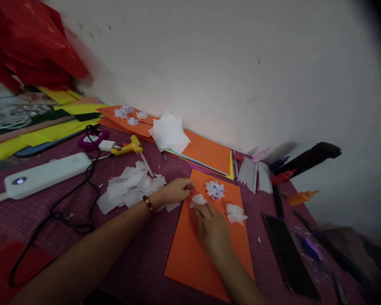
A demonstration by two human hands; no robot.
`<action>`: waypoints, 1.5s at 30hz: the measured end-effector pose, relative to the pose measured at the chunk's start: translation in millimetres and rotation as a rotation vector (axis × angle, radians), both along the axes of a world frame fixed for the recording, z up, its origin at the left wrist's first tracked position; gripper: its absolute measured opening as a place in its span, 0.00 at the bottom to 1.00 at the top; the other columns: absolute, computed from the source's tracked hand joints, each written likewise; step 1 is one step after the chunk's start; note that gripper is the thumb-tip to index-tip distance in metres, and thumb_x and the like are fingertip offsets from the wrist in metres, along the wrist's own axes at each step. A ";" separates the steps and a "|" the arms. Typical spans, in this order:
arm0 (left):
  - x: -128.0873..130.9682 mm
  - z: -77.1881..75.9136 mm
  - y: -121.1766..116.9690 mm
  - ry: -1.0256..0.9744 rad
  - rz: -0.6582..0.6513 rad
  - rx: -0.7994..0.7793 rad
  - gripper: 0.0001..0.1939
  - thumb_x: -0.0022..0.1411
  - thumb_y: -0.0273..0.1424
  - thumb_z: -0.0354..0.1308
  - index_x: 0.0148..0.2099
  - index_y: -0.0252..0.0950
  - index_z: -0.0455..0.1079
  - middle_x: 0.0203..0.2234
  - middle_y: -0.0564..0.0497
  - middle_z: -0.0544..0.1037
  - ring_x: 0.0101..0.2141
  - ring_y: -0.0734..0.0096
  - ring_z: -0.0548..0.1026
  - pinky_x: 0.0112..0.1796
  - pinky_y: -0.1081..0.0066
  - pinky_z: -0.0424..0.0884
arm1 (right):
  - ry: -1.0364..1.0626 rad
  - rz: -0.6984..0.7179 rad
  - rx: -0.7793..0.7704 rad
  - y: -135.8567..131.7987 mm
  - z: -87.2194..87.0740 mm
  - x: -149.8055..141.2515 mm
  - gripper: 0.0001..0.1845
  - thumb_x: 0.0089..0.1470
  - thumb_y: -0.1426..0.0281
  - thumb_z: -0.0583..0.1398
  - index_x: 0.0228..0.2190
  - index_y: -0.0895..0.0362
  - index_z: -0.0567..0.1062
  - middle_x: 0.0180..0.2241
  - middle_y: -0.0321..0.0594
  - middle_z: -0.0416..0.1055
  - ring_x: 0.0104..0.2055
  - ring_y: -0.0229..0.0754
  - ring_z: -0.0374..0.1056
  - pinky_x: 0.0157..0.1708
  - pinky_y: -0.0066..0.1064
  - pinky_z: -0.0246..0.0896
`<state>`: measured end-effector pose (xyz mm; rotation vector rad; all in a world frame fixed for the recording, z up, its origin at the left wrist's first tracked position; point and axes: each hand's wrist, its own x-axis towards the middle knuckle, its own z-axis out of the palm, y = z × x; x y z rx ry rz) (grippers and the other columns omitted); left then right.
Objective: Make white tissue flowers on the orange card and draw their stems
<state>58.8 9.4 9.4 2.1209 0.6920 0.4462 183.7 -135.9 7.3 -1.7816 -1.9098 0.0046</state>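
Note:
An orange paper sheet (190, 254) lies on the checked purple cloth in front of me. On it sit a blue-speckled white tissue flower (215, 189), a plain white tissue flower (235, 213) and a small white tissue piece (198, 199). My left hand (174, 189), a bead bracelet on its wrist, pinches the left edge of that small piece, fingers closed. My right hand (211, 226) rests on the orange sheet just below the piece, fingers bent towards it and touching it.
A pile of white tissue scraps (128, 186) lies left of my hands. Behind are a yellow glue gun (128, 147), a white power strip (46, 174) with a black cable, stacked coloured papers (206, 152), markers (282, 176) and a dark phone (287, 254) at right.

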 end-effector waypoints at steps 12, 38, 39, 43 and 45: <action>-35.6 37.0 -2.4 0.233 -0.038 0.379 0.07 0.55 0.24 0.48 0.28 0.34 0.66 0.22 0.54 0.70 0.24 0.75 0.65 0.27 0.75 0.56 | 0.682 -0.079 0.058 3.6 0.8 27.0 0.12 0.57 0.66 0.52 0.30 0.56 0.74 0.29 0.38 0.71 0.30 0.40 0.67 0.30 0.30 0.60; -53.5 50.7 0.6 0.437 -0.142 0.399 0.05 0.51 0.28 0.51 0.29 0.35 0.69 0.23 0.54 0.73 0.23 0.74 0.67 0.25 0.75 0.57 | 0.540 -0.060 -0.015 1.2 5.1 25.8 0.16 0.58 0.65 0.50 0.28 0.57 0.74 0.31 0.43 0.74 0.31 0.43 0.69 0.30 0.31 0.62; -56.0 51.1 -1.1 0.500 -0.163 0.445 0.05 0.50 0.28 0.52 0.29 0.36 0.69 0.23 0.53 0.73 0.24 0.72 0.67 0.25 0.74 0.57 | 0.545 -0.044 -0.015 2.5 4.8 25.0 0.16 0.58 0.65 0.50 0.27 0.57 0.74 0.31 0.43 0.74 0.32 0.43 0.69 0.31 0.32 0.62; -55.9 50.4 -13.3 0.607 -0.222 0.577 0.06 0.47 0.29 0.55 0.31 0.36 0.70 0.28 0.49 0.75 0.30 0.65 0.71 0.30 0.70 0.62 | 0.593 -0.016 0.011 6.8 2.8 25.0 0.17 0.58 0.66 0.51 0.25 0.56 0.75 0.32 0.42 0.75 0.34 0.44 0.70 0.35 0.33 0.63; -52.4 50.6 -22.6 0.615 -0.216 0.633 0.08 0.48 0.27 0.54 0.33 0.36 0.70 0.31 0.47 0.75 0.33 0.61 0.72 0.34 0.66 0.64 | 0.629 -0.017 0.018 8.1 1.2 25.8 0.17 0.58 0.66 0.51 0.26 0.56 0.75 0.33 0.42 0.75 0.35 0.43 0.70 0.36 0.33 0.64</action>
